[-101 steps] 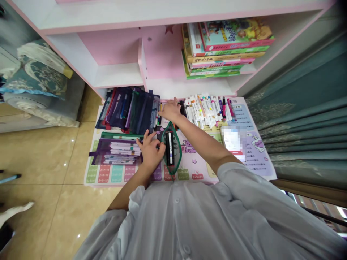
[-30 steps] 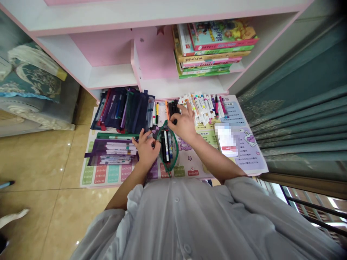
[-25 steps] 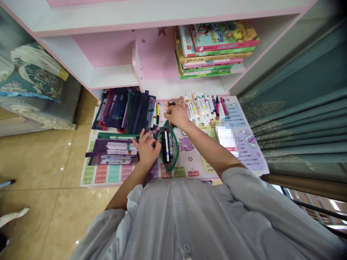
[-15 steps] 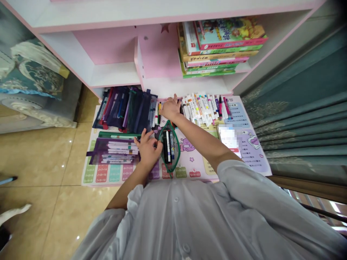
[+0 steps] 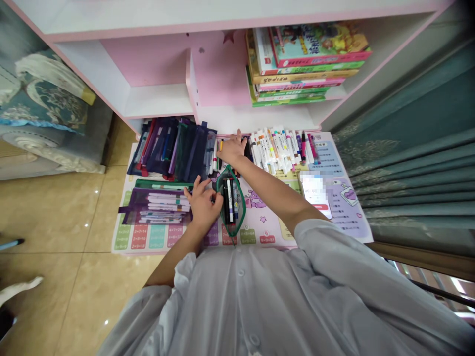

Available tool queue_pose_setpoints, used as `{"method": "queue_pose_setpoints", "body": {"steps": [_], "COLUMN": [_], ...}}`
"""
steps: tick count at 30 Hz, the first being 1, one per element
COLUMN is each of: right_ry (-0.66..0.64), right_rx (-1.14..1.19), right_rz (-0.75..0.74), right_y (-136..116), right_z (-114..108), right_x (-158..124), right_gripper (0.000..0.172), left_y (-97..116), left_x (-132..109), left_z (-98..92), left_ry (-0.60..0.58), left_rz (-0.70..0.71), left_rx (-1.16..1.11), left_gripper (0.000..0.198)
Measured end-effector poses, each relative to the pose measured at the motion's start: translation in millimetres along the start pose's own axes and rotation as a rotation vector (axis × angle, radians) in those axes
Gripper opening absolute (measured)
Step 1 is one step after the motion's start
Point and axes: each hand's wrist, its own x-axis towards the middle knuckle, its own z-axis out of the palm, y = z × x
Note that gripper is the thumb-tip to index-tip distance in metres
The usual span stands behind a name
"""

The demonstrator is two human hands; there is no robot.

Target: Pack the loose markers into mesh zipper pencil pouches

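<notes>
My left hand (image 5: 205, 201) pinches the left rim of a mesh zip pouch (image 5: 243, 217) with green edging, thumb and index together, other fingers raised. The pouch gapes and holds several black and white markers (image 5: 229, 200). My right hand (image 5: 232, 150) is at the back of the mat, its fingers bent down among loose pens; what they close on is hidden. Beside its thumb a yellow-orange pen (image 5: 221, 144) shows in part. To its right lies a wide pile of white markers (image 5: 274, 151), with pink and purple pens (image 5: 309, 148) at the end.
Dark mesh pouches (image 5: 174, 148) lie in a stack at the back left. In front of them is a filled purple pouch (image 5: 135, 205). A phone (image 5: 314, 190) rests on the printed mat (image 5: 267, 232), right of my forearm. Books (image 5: 308, 64) are piled on the pink-and-white shelf (image 5: 163, 101).
My right hand has shifted slightly left and down among the pens. My left hand stays at the pouch, whose opening has tilted a little.
</notes>
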Motion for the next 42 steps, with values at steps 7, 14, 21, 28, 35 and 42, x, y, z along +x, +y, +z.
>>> {"method": "queue_pose_setpoints", "body": {"steps": [7, 14, 21, 28, 35, 42], "right_ry": [0.079, 0.198, 0.285, 0.187, 0.171, 0.150], "right_rx": [0.030, 0.087, 0.186, 0.252, 0.216, 0.155], "right_rz": [-0.014, -0.022, -0.115, -0.136, -0.137, -0.122], "right_y": [4, 10, 25, 32, 34, 34], "right_z": [-5, -47, -73, -48, -18, -12], "right_x": [-2, -24, -98, -170, -191, -190], "right_gripper": [0.043, 0.039, 0.027, 0.018, 0.014, 0.015], "left_y": [0, -2, -4, -3, -1, -3], "left_x": [0, 0, 0, 1, 3, 2], "left_z": [0.4, 1.8, 3.3, 4.2, 2.2, 3.7], "left_ry": [0.000, -0.006, 0.002, 0.015, 0.006, 0.013], "left_rz": [-0.003, 0.004, 0.003, 0.010, -0.015, -0.008], "left_rx": [0.007, 0.013, 0.013, 0.028, 0.050, 0.037], "left_gripper": [0.019, 0.019, 0.019, 0.021, 0.021, 0.020]}}
